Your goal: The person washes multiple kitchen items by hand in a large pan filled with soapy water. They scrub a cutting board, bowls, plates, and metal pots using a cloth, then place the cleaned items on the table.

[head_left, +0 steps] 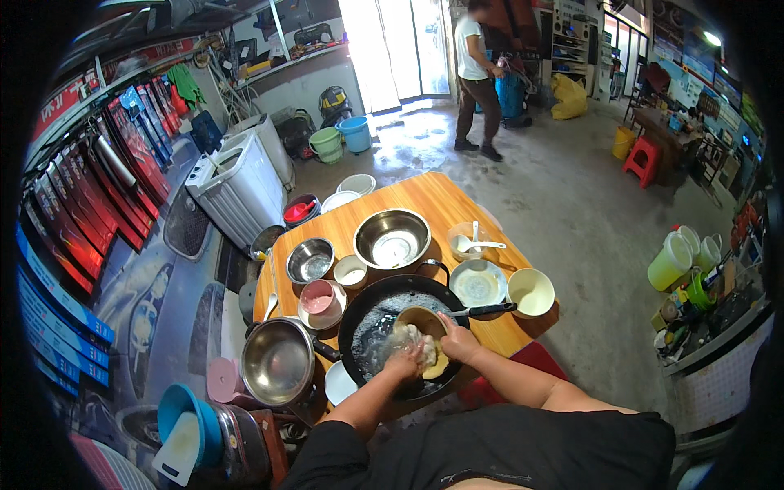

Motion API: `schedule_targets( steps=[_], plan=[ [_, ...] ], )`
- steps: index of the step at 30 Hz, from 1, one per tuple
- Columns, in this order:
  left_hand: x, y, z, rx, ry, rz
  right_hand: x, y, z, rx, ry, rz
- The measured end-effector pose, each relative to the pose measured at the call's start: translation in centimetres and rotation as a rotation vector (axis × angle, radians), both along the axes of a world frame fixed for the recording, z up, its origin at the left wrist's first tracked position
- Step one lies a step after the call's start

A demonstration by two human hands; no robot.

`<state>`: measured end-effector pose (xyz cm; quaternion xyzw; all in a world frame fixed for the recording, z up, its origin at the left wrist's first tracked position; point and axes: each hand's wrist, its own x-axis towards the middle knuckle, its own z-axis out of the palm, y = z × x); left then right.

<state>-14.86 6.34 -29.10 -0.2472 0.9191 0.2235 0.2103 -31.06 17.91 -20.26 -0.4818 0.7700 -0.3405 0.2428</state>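
Observation:
A large black wok [352,343] of soapy water stands at the near side of the wooden table. Over it, my right hand [461,340] grips the rim of a tan bowl [419,316], which is tilted toward me. My left hand [402,365] is at the bowl's mouth, its fingers blurred by motion and closed around a whitish, foamy wad whose kind I cannot make out. A yellow patch [438,366] shows below the wad; whether it is part of the bowl is unclear. The wok's long black handle [490,309] points right, beyond my right hand.
Around the wok stand steel basins [392,238], a pink bowl [318,297], a cream bowl [531,292], a pale plate [478,283] and a container with white spoons [469,242]. A steel pot [278,361] sits at left. Beyond the table, a person [476,77] stands near the doorway.

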Motion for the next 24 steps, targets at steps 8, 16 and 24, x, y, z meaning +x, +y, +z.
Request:
schedule_targets(
  steps=[8,16,24],
  plan=[
    [-5.2,1.5,-10.4,0.247,0.776,0.529,1.4,-0.4,-5.4,0.02,-0.147,-0.016],
    [-4.8,0.5,-6.1,0.71,0.6,0.848,0.2,-3.3,-9.2,-0.106,-0.416,-0.176],
    [-1.5,1.5,5.6,-0.225,0.421,0.795,-1.0,-0.4,-0.4,-0.193,-0.278,-0.091]
  ],
)
